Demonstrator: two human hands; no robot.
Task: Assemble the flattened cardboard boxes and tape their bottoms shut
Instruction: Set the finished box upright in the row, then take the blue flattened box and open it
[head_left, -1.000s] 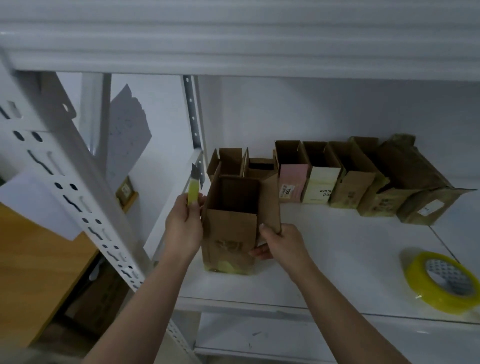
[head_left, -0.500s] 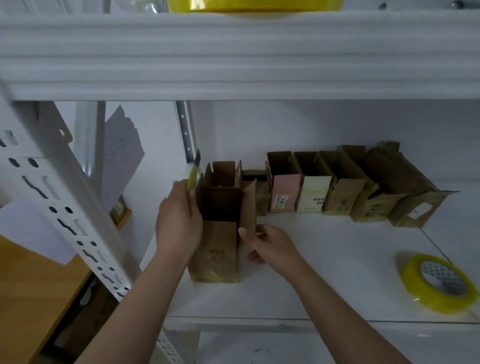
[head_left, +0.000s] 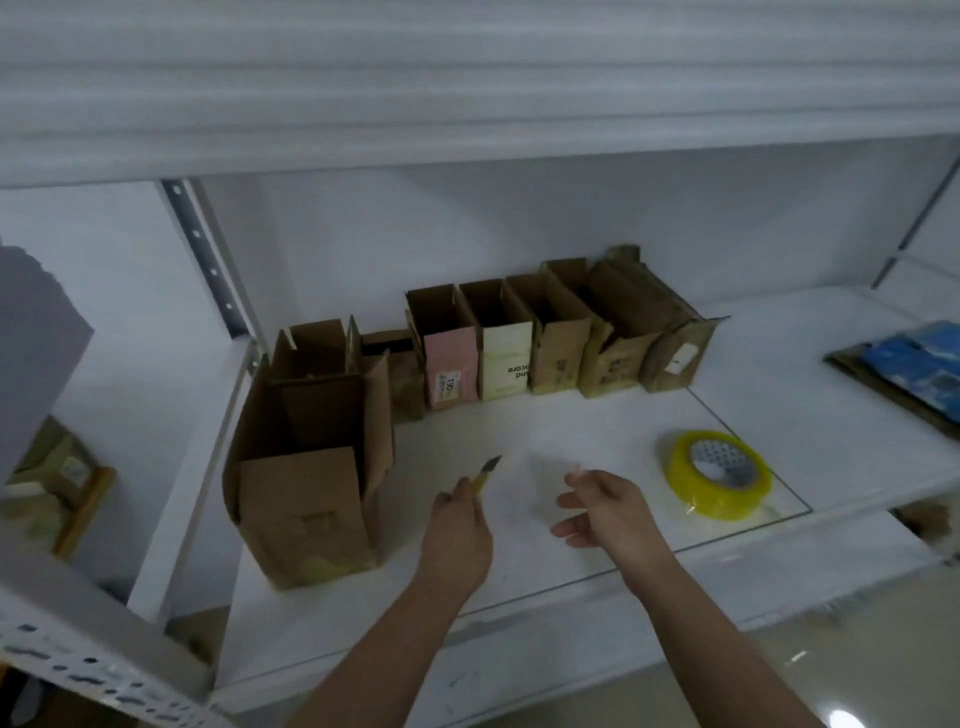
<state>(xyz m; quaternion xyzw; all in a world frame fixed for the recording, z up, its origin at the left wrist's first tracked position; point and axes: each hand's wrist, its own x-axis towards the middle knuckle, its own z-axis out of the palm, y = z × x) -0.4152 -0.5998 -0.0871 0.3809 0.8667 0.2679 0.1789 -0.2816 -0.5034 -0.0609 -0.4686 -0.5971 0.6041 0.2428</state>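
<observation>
An assembled brown cardboard box (head_left: 306, 499) stands upright on the white shelf (head_left: 545, 431) at the left, top flaps open, yellowish tape along its bottom edge. My left hand (head_left: 457, 535) is to its right, apart from it, and grips a yellow utility knife (head_left: 485, 474) with the blade pointing up and right. My right hand (head_left: 602, 506) hovers over the shelf with relaxed fingers, holding nothing. A roll of yellow tape (head_left: 719, 480) lies flat further right. Several more assembled boxes (head_left: 519, 343) stand in a row at the back.
A flattened stack with blue print (head_left: 914, 364) lies at the far right of the shelf. The upper shelf (head_left: 467, 93) overhangs close above. A perforated metal upright (head_left: 78, 670) crosses the lower left. Bare shelf surface lies between the hands and the back row.
Both hands have let go of the brown box and moved right. The box now stands alone at the left. The left hand still holds the knife. The view has shifted right.
</observation>
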